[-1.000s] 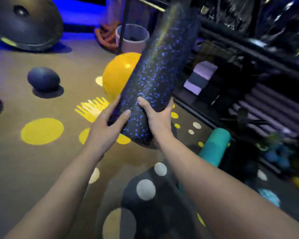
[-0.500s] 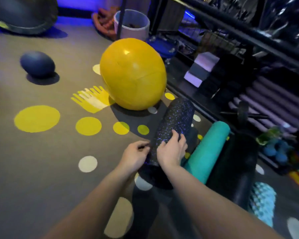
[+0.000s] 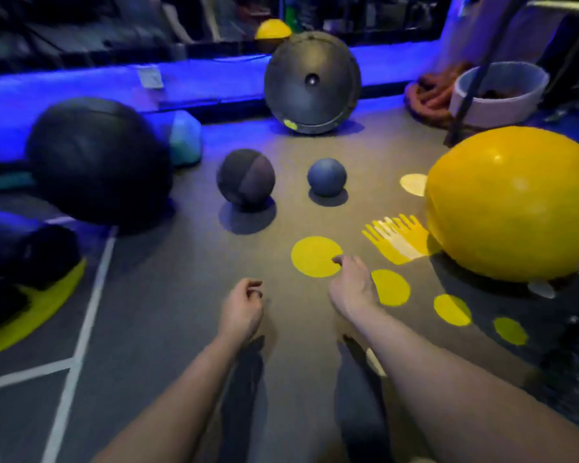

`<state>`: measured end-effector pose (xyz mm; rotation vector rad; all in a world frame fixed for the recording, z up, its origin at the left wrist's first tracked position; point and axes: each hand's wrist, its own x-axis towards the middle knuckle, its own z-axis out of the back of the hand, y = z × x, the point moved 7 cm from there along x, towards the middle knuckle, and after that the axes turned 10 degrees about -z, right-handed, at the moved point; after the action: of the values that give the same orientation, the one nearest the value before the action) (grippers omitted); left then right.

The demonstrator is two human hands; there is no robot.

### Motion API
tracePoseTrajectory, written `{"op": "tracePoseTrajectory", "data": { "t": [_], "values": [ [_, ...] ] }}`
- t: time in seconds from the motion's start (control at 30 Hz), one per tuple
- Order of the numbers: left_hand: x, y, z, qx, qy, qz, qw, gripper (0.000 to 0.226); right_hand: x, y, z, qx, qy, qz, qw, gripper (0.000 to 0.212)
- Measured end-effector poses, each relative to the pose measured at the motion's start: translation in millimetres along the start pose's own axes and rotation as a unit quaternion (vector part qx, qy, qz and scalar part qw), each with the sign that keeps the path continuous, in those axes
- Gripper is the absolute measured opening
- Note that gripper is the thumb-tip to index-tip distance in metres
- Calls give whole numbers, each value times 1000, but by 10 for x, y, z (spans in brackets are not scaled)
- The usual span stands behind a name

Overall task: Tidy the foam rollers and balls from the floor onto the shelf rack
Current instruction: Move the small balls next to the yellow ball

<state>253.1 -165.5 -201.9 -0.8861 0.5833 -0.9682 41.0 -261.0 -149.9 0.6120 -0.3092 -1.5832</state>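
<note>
Both my hands hover empty over the grey floor: my left hand (image 3: pixel 243 307) with fingers loosely curled, my right hand (image 3: pixel 353 285) with fingers relaxed and apart. Ahead of them lie a dark two-tone ball (image 3: pixel 245 177) and a smaller blue ball (image 3: pixel 327 177). A big black ball (image 3: pixel 97 160) sits at the left, and a big yellow ball (image 3: pixel 512 202) at the right. A dark roller (image 3: pixel 24 252) lies at the far left on a yellow floor mark. The speckled roller and the shelf rack are out of view.
A grey dome trainer (image 3: pixel 311 81) leans against the blue-lit wall base. A white bucket (image 3: pixel 498 91) and coiled rope (image 3: pixel 432 95) stand at the back right. A teal foam block (image 3: pixel 184 138) sits behind the black ball. Yellow dots mark the floor.
Both hands held the speckled roller up, then set it on the floor beside the teal roller. Now they hold nothing, and the view has swung left, away from the rack.
</note>
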Motion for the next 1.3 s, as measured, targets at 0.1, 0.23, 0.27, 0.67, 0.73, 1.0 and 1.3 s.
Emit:
{"op": "tracePoseTrajectory", "data": {
  "t": [0.1,0.23,0.27,0.67,0.73,1.0,1.3],
  "values": [
    [166,-270,539,74,-26,-45,996,30,165,614,38,-22,75,64,995,51],
    [591,-1249,947,108,-31,-96,989,22,280,1078,539,-44,141,135,980,49],
    [630,-1509,1037,125,-29,-106,986,21,307,1075,677,-43,142,149,978,49],
    [1269,-2776,1626,277,38,-165,946,38,1070,999,1293,-97,144,72,982,42],
    [1640,-2491,1491,232,32,-167,958,35,1301,1179,953,-89,143,83,982,45],
    [3589,-598,312,285,68,-62,954,126,2874,1286,-286,-123,43,30,991,71],
    [4279,-932,-378,369,-19,-390,844,93,3813,1068,-253,-153,47,-56,985,108]
  ]
}}
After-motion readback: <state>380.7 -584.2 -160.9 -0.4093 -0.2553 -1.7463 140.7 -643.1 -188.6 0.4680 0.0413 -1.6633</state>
